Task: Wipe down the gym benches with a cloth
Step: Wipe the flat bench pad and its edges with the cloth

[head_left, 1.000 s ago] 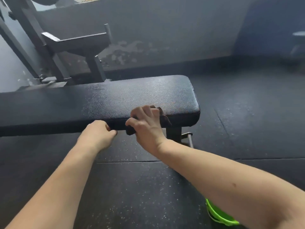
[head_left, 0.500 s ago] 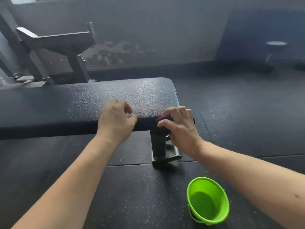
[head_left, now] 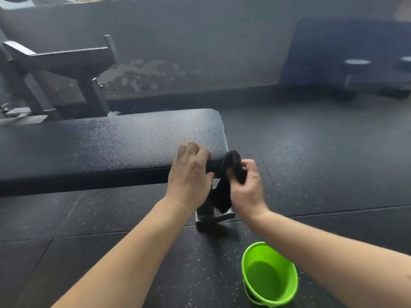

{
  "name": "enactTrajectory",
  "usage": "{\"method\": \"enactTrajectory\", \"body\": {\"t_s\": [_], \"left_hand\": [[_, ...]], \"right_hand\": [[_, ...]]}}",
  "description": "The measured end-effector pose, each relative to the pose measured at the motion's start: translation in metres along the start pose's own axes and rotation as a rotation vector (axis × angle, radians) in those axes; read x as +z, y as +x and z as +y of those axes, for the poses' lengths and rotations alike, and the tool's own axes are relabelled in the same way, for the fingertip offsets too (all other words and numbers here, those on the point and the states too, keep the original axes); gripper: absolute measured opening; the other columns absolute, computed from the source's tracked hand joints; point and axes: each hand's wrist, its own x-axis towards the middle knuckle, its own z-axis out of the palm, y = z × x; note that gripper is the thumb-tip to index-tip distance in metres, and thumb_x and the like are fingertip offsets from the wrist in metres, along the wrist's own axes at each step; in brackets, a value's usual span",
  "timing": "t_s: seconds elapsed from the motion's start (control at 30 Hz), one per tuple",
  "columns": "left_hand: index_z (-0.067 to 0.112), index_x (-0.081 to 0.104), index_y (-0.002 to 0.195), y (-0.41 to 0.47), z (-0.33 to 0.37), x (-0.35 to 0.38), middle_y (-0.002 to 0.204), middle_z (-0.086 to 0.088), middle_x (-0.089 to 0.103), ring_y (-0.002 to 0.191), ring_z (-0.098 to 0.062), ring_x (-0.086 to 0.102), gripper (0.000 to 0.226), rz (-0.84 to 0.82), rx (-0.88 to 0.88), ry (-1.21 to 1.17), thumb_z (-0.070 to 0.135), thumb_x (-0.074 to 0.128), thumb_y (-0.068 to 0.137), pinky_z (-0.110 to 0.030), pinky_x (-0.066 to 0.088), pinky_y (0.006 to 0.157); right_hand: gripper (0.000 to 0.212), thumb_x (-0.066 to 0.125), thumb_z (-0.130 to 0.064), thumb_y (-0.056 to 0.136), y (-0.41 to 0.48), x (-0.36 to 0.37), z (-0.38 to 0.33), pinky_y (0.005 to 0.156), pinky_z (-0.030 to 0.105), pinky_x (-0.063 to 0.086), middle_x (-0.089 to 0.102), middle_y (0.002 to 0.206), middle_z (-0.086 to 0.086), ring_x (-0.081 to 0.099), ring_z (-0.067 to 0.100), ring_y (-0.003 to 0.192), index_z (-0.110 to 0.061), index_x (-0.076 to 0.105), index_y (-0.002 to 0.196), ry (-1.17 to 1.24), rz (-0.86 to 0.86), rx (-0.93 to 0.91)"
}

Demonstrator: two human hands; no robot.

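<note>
A flat black padded gym bench [head_left: 106, 147] runs from the left edge to the middle of the view. Just off its near right corner, both hands hold a dark cloth [head_left: 224, 192] that hangs down between them. My right hand [head_left: 246, 190] grips the upper bunch of the cloth. My left hand [head_left: 191, 176] is curled at the bench's front edge and pinches the cloth's left side. The cloth hides part of the bench's metal leg [head_left: 206, 213].
A bright green bucket [head_left: 270, 274] stands on the speckled rubber floor at the lower right, under my right forearm. A grey metal rack [head_left: 66, 63] stands behind the bench at the left. A blue pad and stools [head_left: 355, 63] sit at the far right wall.
My right hand slid the cloth rightward along the bench's front edge, then lifted it off the corner. My left hand followed and took hold of the cloth. The view shifted right, showing the bucket.
</note>
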Motion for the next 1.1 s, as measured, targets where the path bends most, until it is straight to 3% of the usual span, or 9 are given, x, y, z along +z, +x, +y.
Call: {"method": "enactTrajectory", "body": {"t_s": [0.1, 0.17, 0.3, 0.43, 0.57, 0.7, 0.87, 1.03, 1.1], "left_hand": [[0.012, 0.068, 0.106, 0.001, -0.003, 0.004, 0.109, -0.007, 0.058, 0.108, -0.029, 0.047, 0.028, 0.041, -0.003, -0.007, 0.003, 0.074, 0.080, -0.045, 0.047, 0.094], [0.012, 0.069, 0.105, 0.003, -0.004, 0.003, 0.107, -0.006, 0.059, 0.107, -0.028, 0.048, 0.027, 0.046, -0.003, -0.031, 0.000, 0.072, 0.081, -0.042, 0.046, 0.093], [0.014, 0.070, 0.106, 0.004, -0.007, 0.001, 0.108, -0.003, 0.058, 0.108, -0.025, 0.047, 0.027, 0.023, 0.013, -0.055, 0.004, 0.074, 0.082, -0.037, 0.043, 0.096], [0.013, 0.070, 0.105, 0.004, -0.008, 0.002, 0.105, -0.002, 0.058, 0.107, -0.025, 0.049, 0.027, 0.043, 0.022, -0.059, 0.004, 0.078, 0.081, -0.035, 0.043, 0.096], [0.015, 0.070, 0.104, 0.005, -0.011, 0.003, 0.105, 0.000, 0.058, 0.107, -0.023, 0.050, 0.027, 0.040, 0.026, -0.088, 0.005, 0.079, 0.081, -0.033, 0.043, 0.097], [0.016, 0.070, 0.101, 0.006, -0.013, 0.004, 0.103, -0.001, 0.060, 0.105, -0.025, 0.051, 0.027, 0.036, 0.025, -0.126, 0.005, 0.081, 0.079, -0.033, 0.042, 0.095], [0.015, 0.070, 0.100, 0.009, -0.015, 0.005, 0.103, 0.001, 0.059, 0.105, -0.022, 0.049, 0.027, 0.034, 0.013, -0.142, 0.004, 0.082, 0.078, -0.028, 0.039, 0.094], [0.015, 0.071, 0.097, 0.012, -0.018, 0.003, 0.100, 0.005, 0.056, 0.104, -0.020, 0.050, 0.026, 0.006, 0.017, -0.176, 0.005, 0.084, 0.077, -0.024, 0.036, 0.090], [0.015, 0.071, 0.097, 0.013, -0.018, 0.002, 0.100, 0.006, 0.055, 0.104, -0.018, 0.050, 0.025, 0.004, 0.013, -0.184, 0.005, 0.084, 0.077, -0.022, 0.034, 0.089]], "right_hand": [[0.016, 0.068, -0.030, 0.089, -0.026, 0.019, -0.006, 0.074, 0.029, 0.053, 0.066, 0.094, 0.012, 0.063, 0.018, 0.081, -0.023, 0.055, 0.096, 0.111, -0.074, 0.017], [0.014, 0.066, -0.021, 0.096, -0.027, 0.028, -0.015, 0.072, 0.025, 0.051, 0.066, 0.095, 0.014, 0.061, 0.016, 0.080, -0.021, 0.052, 0.097, 0.192, -0.033, 0.031], [0.015, 0.060, -0.023, 0.100, -0.003, 0.023, -0.019, 0.076, 0.031, 0.054, 0.063, 0.100, 0.015, 0.061, 0.017, 0.084, -0.025, 0.045, 0.097, 0.244, 0.083, 0.049], [0.017, 0.059, -0.023, 0.099, 0.041, 0.011, -0.008, 0.089, 0.040, 0.052, 0.061, 0.111, 0.015, 0.061, 0.026, 0.097, -0.030, 0.044, 0.092, 0.088, 0.218, 0.148], [0.009, 0.061, -0.029, 0.097, 0.077, 0.011, -0.011, 0.094, 0.040, 0.054, 0.060, 0.115, 0.009, 0.063, 0.020, 0.096, -0.032, 0.053, 0.100, 0.053, 0.195, 0.175], [0.011, 0.058, -0.017, 0.096, 0.078, 0.023, -0.008, 0.084, 0.048, 0.057, 0.071, 0.092, 0.013, 0.066, 0.027, 0.085, -0.015, 0.068, 0.093, 0.039, 0.128, 0.308], [0.010, 0.053, -0.016, 0.103, 0.014, 0.022, -0.006, 0.064, 0.027, 0.035, 0.059, 0.080, 0.001, 0.055, 0.017, 0.071, -0.007, 0.056, 0.098, 0.053, 0.168, 0.324], [0.014, 0.054, -0.020, 0.103, 0.031, 0.026, -0.008, 0.068, 0.030, 0.036, 0.060, 0.085, 0.005, 0.056, 0.022, 0.079, -0.006, 0.055, 0.101, 0.057, 0.173, 0.349], [0.019, 0.062, -0.026, 0.098, 0.059, 0.022, -0.011, 0.072, 0.036, 0.049, 0.067, 0.088, 0.009, 0.062, 0.026, 0.083, -0.007, 0.060, 0.097, 0.067, 0.146, 0.384]]}}
